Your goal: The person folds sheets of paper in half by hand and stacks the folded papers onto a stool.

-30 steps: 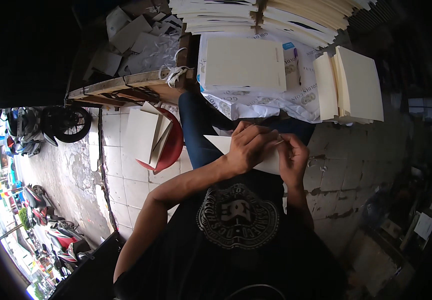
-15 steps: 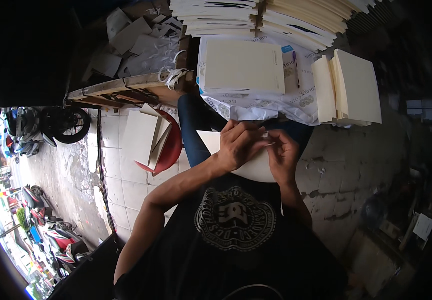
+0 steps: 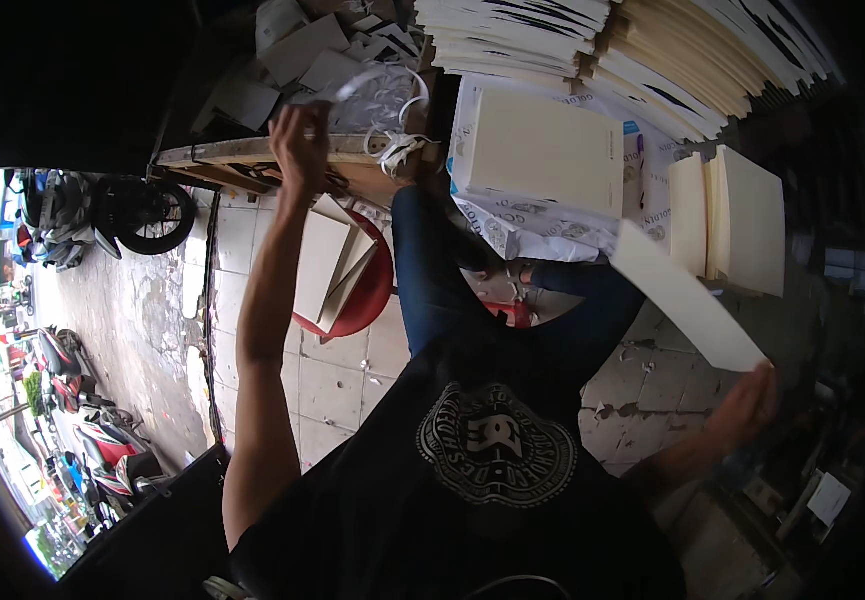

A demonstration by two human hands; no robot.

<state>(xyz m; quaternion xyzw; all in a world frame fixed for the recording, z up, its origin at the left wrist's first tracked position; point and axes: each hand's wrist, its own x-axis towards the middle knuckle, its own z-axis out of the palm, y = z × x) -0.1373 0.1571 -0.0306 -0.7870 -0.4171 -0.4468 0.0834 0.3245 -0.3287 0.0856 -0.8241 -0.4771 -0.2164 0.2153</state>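
My right hand [image 3: 749, 402], out to the right, is closed on one end of a cream sheet of stiff paper [image 3: 692, 300]. The sheet slants up and left from my fingers, over the floor beside my knee. My left hand [image 3: 300, 150] is raised at the rim of a wooden bin [image 3: 222, 150] full of paper scraps [image 3: 302, 50]. A blurred whitish strip [image 3: 357, 84] shows beside its fingertips. Motion smears those fingers, and whether they touch the strip I cannot tell.
Ahead, a cream stack [image 3: 547, 145] rests on white printed wrapping. More piles [image 3: 512, 35] stand behind, and upright cream bundles [image 3: 742, 220] at the right. A red stool [image 3: 377, 285] bears cream blocks. White string [image 3: 397, 150] hangs on the bin's corner. Motorbikes stand outside.
My hands were together over the sheet at my lap. My left hand has swung up and left to the bin; my right has carried the sheet off to the right.
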